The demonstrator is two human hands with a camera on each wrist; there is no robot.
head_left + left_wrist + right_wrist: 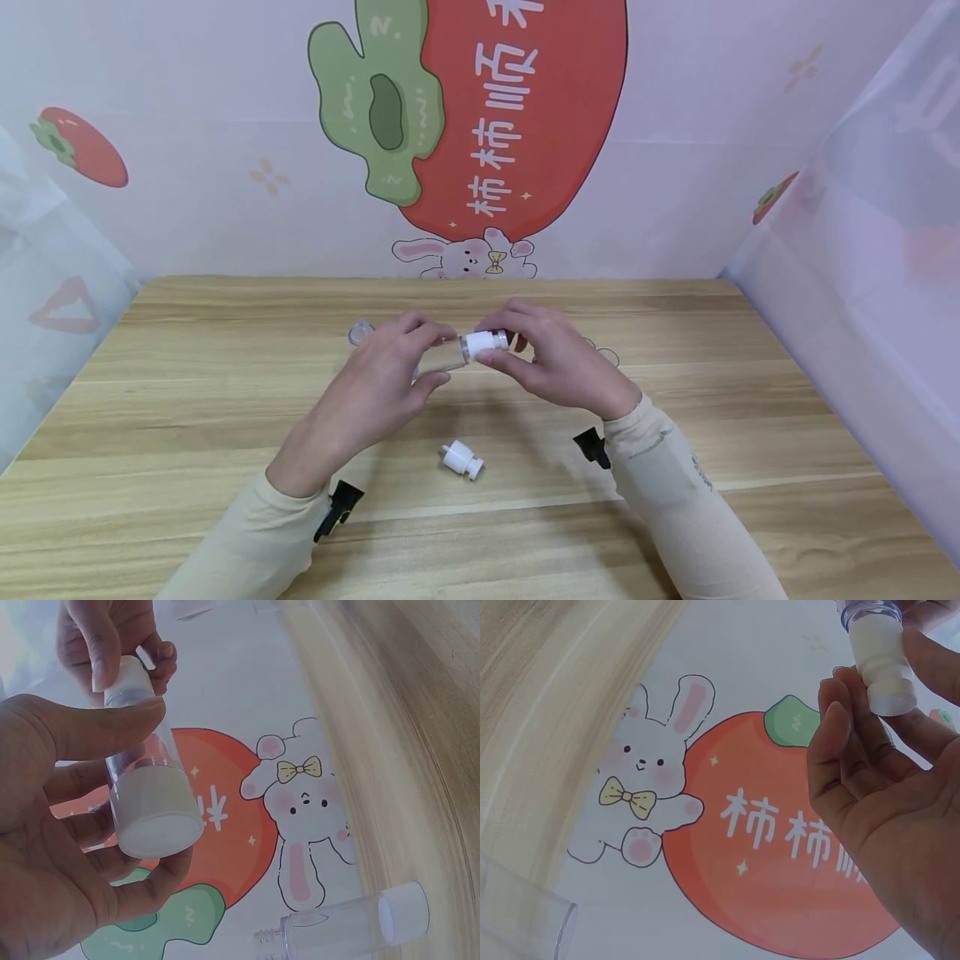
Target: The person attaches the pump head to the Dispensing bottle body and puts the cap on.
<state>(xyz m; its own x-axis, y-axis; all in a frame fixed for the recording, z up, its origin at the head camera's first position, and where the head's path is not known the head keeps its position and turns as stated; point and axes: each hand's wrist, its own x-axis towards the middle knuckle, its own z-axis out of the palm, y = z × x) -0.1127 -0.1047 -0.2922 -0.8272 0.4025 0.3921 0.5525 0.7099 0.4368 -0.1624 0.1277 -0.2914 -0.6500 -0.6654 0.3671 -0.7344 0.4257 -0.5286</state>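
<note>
In the head view my left hand (375, 379) grips a small clear bottle (444, 357) around its body, thumb on the near side. The left wrist view shows the bottle's white base (157, 810) facing the camera. My right hand (558, 354) pinches the white pump top (482, 343) at the bottle's neck end, between thumb and fingers. Bottle and top lie in line, held above the table. In the right wrist view, the pump top (881, 660) meets the clear collar; the threads are hidden. A second white pump top (462, 459) lies on the table nearer me.
A second clear bottle (337, 930) with a white base lies beyond my left hand. Beyond the right hand are clear round-rimmed pieces (608, 357), partly hidden; one shows as a clear cylinder (525, 919). The wooden table (240, 325) meets a printed backdrop (660, 208).
</note>
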